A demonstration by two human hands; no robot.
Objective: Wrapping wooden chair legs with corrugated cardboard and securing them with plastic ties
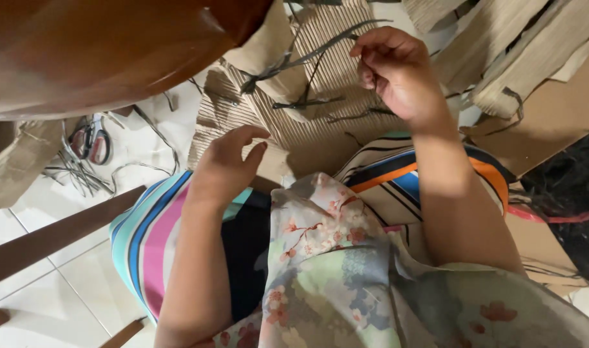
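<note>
The floor [56, 303] is laid with pale, glossy square tiles divided by thin grey grout lines, seen best at 7 to 8 o'clock. A rounded table [101, 51] of polished reddish-brown wood fills the 10 to 11 o'clock corner, its surface catching soft indoor light. Below it, at 8 o'clock, a dark wooden chair rail [56, 235] runs at a slant across the tiles. Light is even and warm, with mild shadows under the table's edge.

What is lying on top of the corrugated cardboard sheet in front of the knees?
Dark thin strips lie across the corrugated cardboard sheet. The right hand pinches one. The sheet's near edge is hidden behind the knees.
</note>
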